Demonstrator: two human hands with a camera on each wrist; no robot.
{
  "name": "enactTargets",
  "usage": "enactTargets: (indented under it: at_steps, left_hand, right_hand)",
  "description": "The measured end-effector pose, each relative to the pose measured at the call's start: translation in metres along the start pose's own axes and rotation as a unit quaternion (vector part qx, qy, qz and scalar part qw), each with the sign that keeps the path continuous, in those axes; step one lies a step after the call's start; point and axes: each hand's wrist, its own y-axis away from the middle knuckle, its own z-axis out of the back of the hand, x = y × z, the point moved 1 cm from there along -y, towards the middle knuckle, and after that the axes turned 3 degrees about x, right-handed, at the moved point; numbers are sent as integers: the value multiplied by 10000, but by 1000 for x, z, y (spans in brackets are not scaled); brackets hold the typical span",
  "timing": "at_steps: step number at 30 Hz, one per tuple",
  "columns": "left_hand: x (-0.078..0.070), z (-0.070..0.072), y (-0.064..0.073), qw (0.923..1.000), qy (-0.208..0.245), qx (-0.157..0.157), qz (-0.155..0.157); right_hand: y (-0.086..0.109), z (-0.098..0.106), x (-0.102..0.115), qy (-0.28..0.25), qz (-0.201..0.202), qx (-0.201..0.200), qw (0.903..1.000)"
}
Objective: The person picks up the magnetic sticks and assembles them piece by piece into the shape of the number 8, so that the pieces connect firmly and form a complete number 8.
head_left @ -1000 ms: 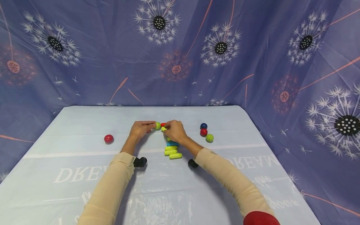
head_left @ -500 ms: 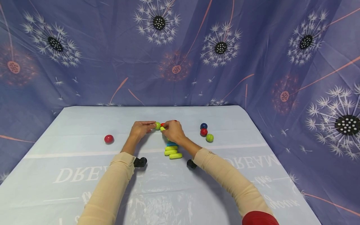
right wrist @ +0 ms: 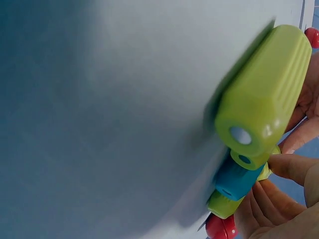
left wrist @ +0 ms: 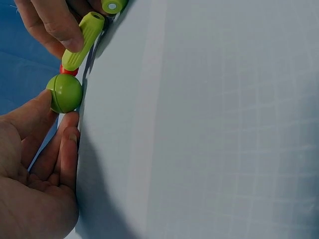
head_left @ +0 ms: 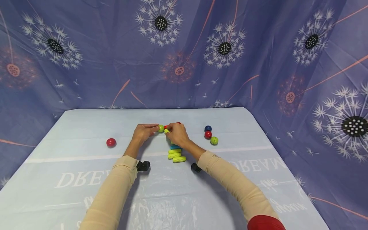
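Near the middle of the far edge of the pale, cloth-covered tabletop (head_left: 86, 127), both hands work close together; compared with one second ago we find little change, only that the right hand (head_left: 178, 134) has come slightly nearer to the left hand (head_left: 143, 131), and a bit of glossy red piece (head_left: 179, 123) now shows behind it; we judge this as a small correction of position, not a new step. The left hand pinches a shiny green ball with a seam line (left wrist: 65, 93) between thumb and fingertips; the right hand pinches a tilted, ribbed yellow-green rod (left wrist: 88, 35), its end just beside the ball; whether they touch, we cannot tell. Toward the near edge from them lie grooved yellow-green rods (head_left: 179, 159) and a blue rod (right wrist: 239, 174); they seem of hard, painted material, with round ends; toward the left edge rests a smooth red ball (head_left: 111, 142).
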Motion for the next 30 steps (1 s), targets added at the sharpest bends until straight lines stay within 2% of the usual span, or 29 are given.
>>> enactTargets:
  at_steps: [8,30]
  left_hand:
    - [0,0,1,9998,188,61,-62]
    - [-1,2,3,9995,255,163,-79]
  right_hand:
    - [-1,0,1,-79,-30,-150,9999]
    - [-1,-1,3,17,-105,12,9999]
